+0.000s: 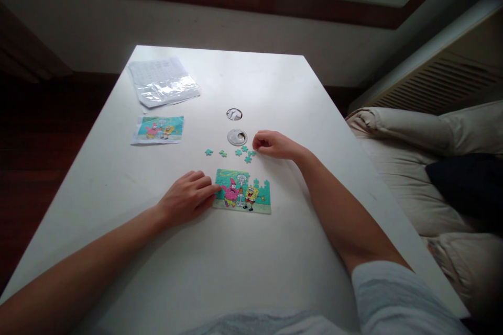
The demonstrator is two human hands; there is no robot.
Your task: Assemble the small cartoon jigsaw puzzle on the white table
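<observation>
A small jigsaw puzzle (pixel 236 193) with cartoon figures lies on the white table, its upper right part without pieces. My left hand (pixel 189 194) rests flat at its left edge, index fingertip touching it, fingers stretched out. Beyond the puzzle, several loose green puzzle pieces (pixel 238 152) are scattered, with another piece (pixel 209 152) farther left. My right hand (pixel 275 144) is beside the right end of this group, fingers curled together. Whatever is between its fingertips, if anything, is hidden.
A printed picture sheet (pixel 159 130) with the same figures lies left on the table (pixel 251 78). Papers in a clear plastic sleeve (pixel 163 81) lie behind it. Two round table inserts (pixel 237 137) sit in the middle. A beige sofa (pixel 396 152) stands at the right.
</observation>
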